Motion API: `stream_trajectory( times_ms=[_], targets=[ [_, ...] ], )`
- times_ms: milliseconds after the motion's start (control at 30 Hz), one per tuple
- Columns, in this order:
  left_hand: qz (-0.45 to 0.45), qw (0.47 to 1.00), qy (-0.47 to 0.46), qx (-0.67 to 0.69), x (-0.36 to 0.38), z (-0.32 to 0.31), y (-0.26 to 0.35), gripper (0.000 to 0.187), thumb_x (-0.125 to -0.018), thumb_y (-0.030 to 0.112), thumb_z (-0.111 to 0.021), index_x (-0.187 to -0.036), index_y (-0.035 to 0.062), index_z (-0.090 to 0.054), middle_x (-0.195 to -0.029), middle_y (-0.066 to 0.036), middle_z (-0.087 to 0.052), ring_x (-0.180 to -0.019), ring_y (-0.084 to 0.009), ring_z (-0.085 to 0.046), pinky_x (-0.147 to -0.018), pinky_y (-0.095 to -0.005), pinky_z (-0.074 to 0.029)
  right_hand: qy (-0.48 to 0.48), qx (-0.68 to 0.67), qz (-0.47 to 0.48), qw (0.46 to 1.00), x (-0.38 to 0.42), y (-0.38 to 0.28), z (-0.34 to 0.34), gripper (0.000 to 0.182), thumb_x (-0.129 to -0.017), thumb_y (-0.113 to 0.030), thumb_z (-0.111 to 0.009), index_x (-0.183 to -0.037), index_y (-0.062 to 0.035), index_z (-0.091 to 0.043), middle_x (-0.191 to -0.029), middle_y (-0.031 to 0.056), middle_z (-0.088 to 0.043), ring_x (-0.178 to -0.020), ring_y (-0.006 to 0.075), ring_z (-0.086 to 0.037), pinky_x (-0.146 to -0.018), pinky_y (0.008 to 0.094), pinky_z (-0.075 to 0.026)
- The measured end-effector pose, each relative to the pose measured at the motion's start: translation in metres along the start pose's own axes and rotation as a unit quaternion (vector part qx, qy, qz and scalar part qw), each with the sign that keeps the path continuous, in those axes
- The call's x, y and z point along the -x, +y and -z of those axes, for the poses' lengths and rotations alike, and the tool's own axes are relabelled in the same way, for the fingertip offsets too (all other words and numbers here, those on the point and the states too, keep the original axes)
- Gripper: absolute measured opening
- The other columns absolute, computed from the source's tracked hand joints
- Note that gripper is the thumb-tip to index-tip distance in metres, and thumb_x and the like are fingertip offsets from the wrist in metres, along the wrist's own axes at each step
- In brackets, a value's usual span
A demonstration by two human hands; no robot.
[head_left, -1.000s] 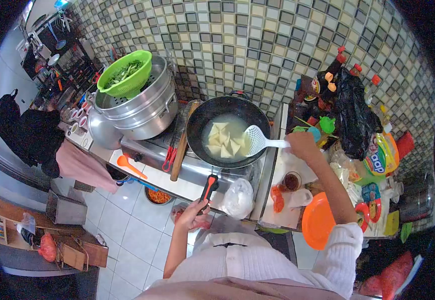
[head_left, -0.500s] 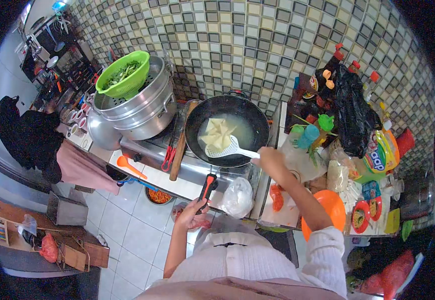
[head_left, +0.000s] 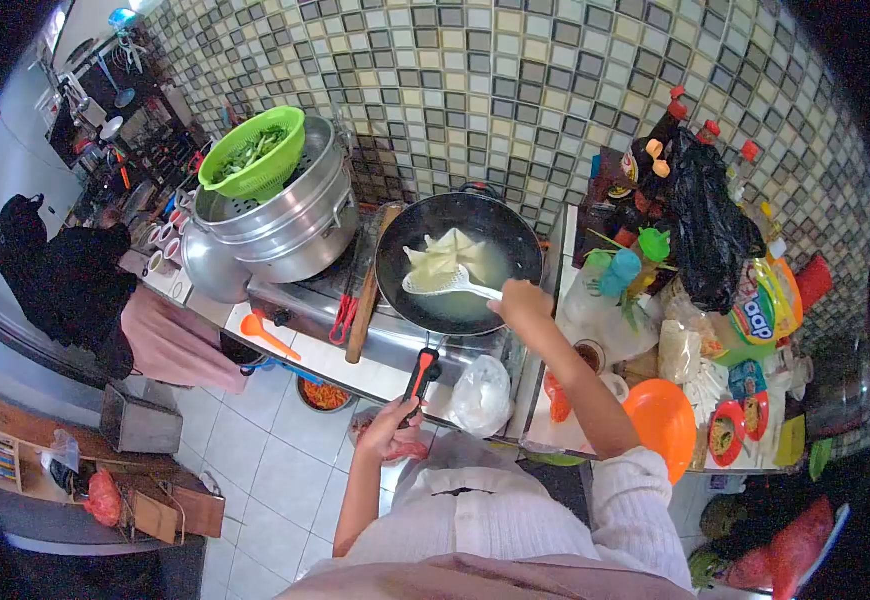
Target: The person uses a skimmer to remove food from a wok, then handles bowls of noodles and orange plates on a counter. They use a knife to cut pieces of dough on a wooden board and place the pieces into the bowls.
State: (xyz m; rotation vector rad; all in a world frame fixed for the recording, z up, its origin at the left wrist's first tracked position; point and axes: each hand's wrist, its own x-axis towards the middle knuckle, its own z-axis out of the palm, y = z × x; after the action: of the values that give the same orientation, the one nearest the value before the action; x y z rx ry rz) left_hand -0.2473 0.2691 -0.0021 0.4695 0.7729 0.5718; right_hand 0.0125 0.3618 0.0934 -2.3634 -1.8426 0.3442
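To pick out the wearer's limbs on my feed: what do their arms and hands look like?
The right arm has a white, ribbed fabric sleeve ending near the elbow. The left forearm shows no sleeve. The left hand and right hand are ungloved; I see no ring or watch.

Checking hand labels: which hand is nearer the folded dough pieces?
Right. The right hand, gripping the white ladle, is at the right rim of the wok, near the folded dough pieces; the left hand is farther off, around the wok handle.
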Motion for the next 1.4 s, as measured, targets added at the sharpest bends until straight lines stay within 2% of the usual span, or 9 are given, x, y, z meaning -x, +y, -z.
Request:
stream_trajectory(
  times_ms=[200, 300, 533, 633, 700, 800, 1000, 1200, 1400],
  targets=[
    [-0.006, 1.0, -0.001, -0.001, 0.002, -0.003, 0.001, 0.023, -0.086, 0.022, -0.047, -0.099, 0.004, -0.045, -0.061, 0.001, -0.039, -0.038, -0.002, -0.027, -0.031, -0.0164, -0.019, -0.049, 0.034, 0.066, 0.996, 0.015, 0.015, 0.043, 0.034, -0.068, -0.034, -0.064, -0.081, -0.003, -0.061, -0.082, 0.0155, -0.061, -0.078, 0.0318, -0.059, -0.065, 0.0408, -0.047],
    [0.0, 1.0, 0.004, 0.002, 0.003, -0.005, 0.002, 0.023, -0.086, 0.022, -0.047, -0.099, 0.0038, -0.045, -0.061, 0.001, -0.039, -0.038, -0.0021, -0.027, -0.031, -0.0164, -0.019, -0.027, 0.056, 0.073, 0.995, 0.024, 0.013, 0.055, 0.033, -0.067, -0.033, -0.065, -0.081, -0.0033, -0.061, -0.082, 0.0152, -0.061, -0.077, 0.0315, -0.059, -0.064, 0.0406, -0.047],
    [-0.001, 1.0, -0.001, 0.005, -0.002, 0.002, -0.001, 0.023, -0.086, 0.022, -0.047, -0.1, 0.004, -0.044, -0.061, 0.001, -0.04, -0.036, -0.0026, -0.028, -0.03, -0.0172, -0.018, -0.024, 0.079, 0.053, 0.995, 0.01, 0.0, 0.018, 0.03, -0.068, -0.032, -0.064, -0.081, -0.0055, -0.062, -0.081, 0.0127, -0.062, -0.077, 0.029, -0.06, -0.064, 0.0385, -0.048],
    [0.0, 1.0, -0.002, 0.001, -0.002, 0.002, -0.001, 0.022, -0.086, 0.021, -0.047, -0.1, 0.0041, -0.044, -0.061, 0.001, -0.041, -0.036, -0.0025, -0.027, -0.029, -0.0174, -0.018, 0.018, 0.085, 0.056, 0.995, 0.006, -0.013, 0.013, 0.026, -0.07, -0.03, -0.063, -0.082, -0.0066, -0.063, -0.083, 0.0125, -0.062, -0.079, 0.0277, -0.061, -0.065, 0.0372, -0.048],
    [0.0, 1.0, -0.004, 0.0, -0.002, 0.002, -0.001, 0.022, -0.086, 0.022, -0.047, -0.1, 0.0042, -0.044, -0.061, 0.001, -0.041, -0.036, -0.0025, -0.028, -0.029, -0.0173, -0.018, -0.024, 0.069, 0.047, 0.996, 0.0, -0.021, 0.019, 0.021, -0.071, -0.025, -0.062, -0.082, -0.0072, -0.064, -0.084, 0.0127, -0.062, -0.08, 0.0269, -0.061, -0.065, 0.0361, -0.048],
    [0.002, 1.0, -0.002, -0.001, -0.001, 0.001, 0.001, 0.023, -0.086, 0.023, -0.048, -0.1, 0.0042, -0.044, -0.061, 0.001, -0.042, -0.035, -0.0026, -0.027, -0.029, -0.0175, -0.018, -0.02, 0.07, 0.025, 0.997, -0.02, -0.029, 0.008, 0.016, -0.073, -0.019, -0.057, -0.081, -0.0075, -0.064, -0.086, 0.0132, -0.062, -0.08, 0.027, -0.061, -0.065, 0.0362, -0.048],
    [0.013, 1.0, 0.001, -0.002, -0.003, 0.004, 0.0, 0.026, -0.085, 0.025, -0.049, -0.101, 0.0046, -0.045, -0.06, 0.001, -0.041, -0.034, -0.0029, -0.025, -0.028, -0.0183, -0.017, 0.003, 0.066, 0.02, 0.998, -0.04, -0.04, 0.007, 0.019, -0.075, -0.009, -0.047, -0.08, -0.0065, -0.065, -0.086, 0.014, -0.062, -0.08, 0.0267, -0.061, -0.064, 0.0355, -0.048],
    [0.013, 1.0, 0.014, 0.002, -0.002, 0.003, -0.001, 0.026, -0.086, 0.025, -0.047, -0.102, 0.0049, -0.044, -0.06, 0.001, -0.04, -0.033, -0.0026, -0.025, -0.028, -0.018, -0.018, 0.017, 0.046, 0.011, 0.999, -0.05, -0.039, 0.01, 0.021, -0.075, -0.007, -0.045, -0.08, -0.0054, -0.065, -0.088, 0.0148, -0.062, -0.081, 0.0273, -0.061, -0.065, 0.0367, -0.049],
    [0.017, 1.0, -0.007, 0.017, -0.002, 0.004, 0.0, 0.023, -0.087, 0.022, -0.045, -0.102, 0.0049, -0.043, -0.06, 0.001, -0.039, -0.034, -0.0024, -0.025, -0.028, -0.018, -0.018, -0.001, 0.035, 0.028, 0.999, -0.038, -0.024, 0.01, 0.019, -0.072, -0.019, -0.057, -0.084, -0.0061, -0.063, -0.088, 0.0149, -0.061, -0.082, 0.0285, -0.06, -0.066, 0.0374, -0.048]
  ],
)
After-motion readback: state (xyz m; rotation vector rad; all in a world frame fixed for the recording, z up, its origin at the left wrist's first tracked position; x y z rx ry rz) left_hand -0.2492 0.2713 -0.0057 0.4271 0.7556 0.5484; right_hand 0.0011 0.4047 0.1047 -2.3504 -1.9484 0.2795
